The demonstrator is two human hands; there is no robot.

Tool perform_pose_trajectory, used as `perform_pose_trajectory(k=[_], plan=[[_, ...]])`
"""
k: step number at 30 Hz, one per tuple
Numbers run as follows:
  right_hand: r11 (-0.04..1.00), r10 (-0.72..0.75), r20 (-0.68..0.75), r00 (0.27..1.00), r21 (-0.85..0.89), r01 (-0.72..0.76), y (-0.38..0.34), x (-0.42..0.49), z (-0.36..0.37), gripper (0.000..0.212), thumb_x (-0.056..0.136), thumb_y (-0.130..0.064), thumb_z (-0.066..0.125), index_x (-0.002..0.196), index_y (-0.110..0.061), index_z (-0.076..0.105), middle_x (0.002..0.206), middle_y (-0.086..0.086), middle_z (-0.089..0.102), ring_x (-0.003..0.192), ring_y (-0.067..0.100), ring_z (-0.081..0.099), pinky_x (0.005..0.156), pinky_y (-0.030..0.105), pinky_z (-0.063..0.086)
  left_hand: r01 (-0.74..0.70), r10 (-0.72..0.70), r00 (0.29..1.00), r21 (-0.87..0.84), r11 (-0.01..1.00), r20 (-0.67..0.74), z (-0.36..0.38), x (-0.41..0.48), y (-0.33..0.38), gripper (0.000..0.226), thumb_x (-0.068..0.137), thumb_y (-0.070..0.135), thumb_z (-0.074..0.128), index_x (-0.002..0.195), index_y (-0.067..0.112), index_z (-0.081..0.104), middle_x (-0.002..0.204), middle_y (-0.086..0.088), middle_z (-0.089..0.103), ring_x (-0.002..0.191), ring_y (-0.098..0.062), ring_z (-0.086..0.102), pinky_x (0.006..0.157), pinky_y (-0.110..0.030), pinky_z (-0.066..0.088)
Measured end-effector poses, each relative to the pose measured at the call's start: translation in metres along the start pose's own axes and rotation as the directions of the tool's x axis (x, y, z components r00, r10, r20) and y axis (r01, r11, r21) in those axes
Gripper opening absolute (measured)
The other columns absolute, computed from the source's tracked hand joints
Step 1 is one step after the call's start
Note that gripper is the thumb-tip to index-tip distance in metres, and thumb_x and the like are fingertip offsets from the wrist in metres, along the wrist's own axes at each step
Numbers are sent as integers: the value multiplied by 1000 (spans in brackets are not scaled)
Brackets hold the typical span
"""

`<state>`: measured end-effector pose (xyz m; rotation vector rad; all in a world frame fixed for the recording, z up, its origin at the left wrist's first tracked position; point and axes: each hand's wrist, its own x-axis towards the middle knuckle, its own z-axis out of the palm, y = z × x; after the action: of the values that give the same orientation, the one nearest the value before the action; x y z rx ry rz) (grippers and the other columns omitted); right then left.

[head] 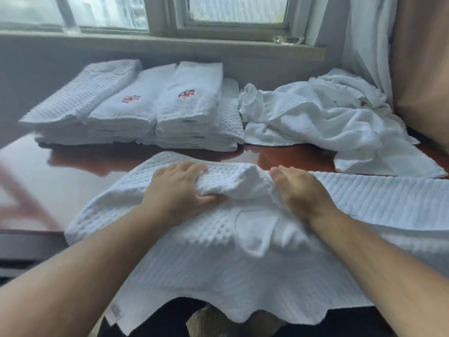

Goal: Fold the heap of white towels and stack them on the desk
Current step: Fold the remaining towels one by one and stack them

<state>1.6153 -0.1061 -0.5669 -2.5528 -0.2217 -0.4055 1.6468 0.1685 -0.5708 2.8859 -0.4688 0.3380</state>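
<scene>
2 hands grip 1 towel: left hand [179, 188] and right hand [301, 190] each clamp, fingers curled, a raised ridge of the waffle towel [218, 259], which lies on the near part of the desk [73, 171] and hangs over its front edge. Folded stacks [136, 113] sit at the far left; the unfolded heap [315, 113] lies just beside them, far right

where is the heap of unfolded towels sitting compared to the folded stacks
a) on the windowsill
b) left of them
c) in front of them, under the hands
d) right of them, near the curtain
d: the crumpled heap lies on the desk to the right of the folded stacks, beside the curtain; under the hands is only the single waffle towel being folded.
</scene>
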Motion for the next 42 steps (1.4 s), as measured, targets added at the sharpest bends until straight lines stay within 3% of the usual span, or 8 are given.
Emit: perform_pose_trajectory(k=[7,11,14,19,24,28,36,42], plan=[[983,-145,-101,984,-128,131,-8,17,2,58,91,-57,30,78,-14,66,93,-2,66,94,24,52,84,43,43,-76,71,995,-59,995,-75,-1,29,-5,93,68,96,30,136,37,53,135,9,57,128,-18,43,109,-40,28],[992,-44,-112,993,-126,29,-30,21,15,58,77,-75,37,65,-21,52,79,-6,55,82,24,47,75,41,42,204,-336,859,-342,917,-387,-14,19,-40,42,93,53,40,118,29,64,123,-1,60,115,-25,50,95,-37,36],[985,-150,-98,984,-99,141,-41,13,27,52,81,-72,54,63,-28,35,67,-13,42,74,22,46,67,37,37,567,-614,781,-289,772,-109,-23,13,-69,55,97,46,44,146,21,41,143,-11,39,123,-35,51,96,-43,41],[941,-324,-97,941,-135,310,-42,7,36,50,82,-69,62,71,-30,34,66,-20,30,68,16,41,67,34,35,597,-603,796,-210,774,42,-25,9,-83,81,99,45,51,160,13,10,156,-17,36,140,-35,38,109,-44,35],[921,-372,-90,924,-161,355,-36,8,39,51,83,-75,55,72,-28,41,67,-15,38,69,15,43,69,36,40,598,-592,798,-259,758,109,-29,15,-93,81,89,39,70,154,9,31,153,-11,44,139,-30,42,106,-37,37],[898,-413,-122,903,-222,380,-37,15,40,52,85,-70,60,68,-28,33,64,-11,42,66,18,45,66,34,33,425,-536,835,-476,770,-121,-26,6,-95,13,84,23,69,96,26,70,89,7,71,91,-19,66,74,-31,47],[812,-533,-278,799,-434,390,-61,29,52,25,83,-27,81,76,-12,62,73,10,59,71,35,56,63,42,40,126,-530,843,-924,362,-93,-52,-23,-124,16,85,16,67,87,32,68,84,-2,60,78,-16,54,70,-28,44],[663,-746,-151,649,-261,702,-64,16,51,26,96,-36,61,89,-18,77,77,2,57,60,25,54,50,32,44,60,-723,630,-946,-320,284,-61,-44,-153,13,92,10,44,104,9,50,103,-12,55,87,-25,64,81,-36,61]])
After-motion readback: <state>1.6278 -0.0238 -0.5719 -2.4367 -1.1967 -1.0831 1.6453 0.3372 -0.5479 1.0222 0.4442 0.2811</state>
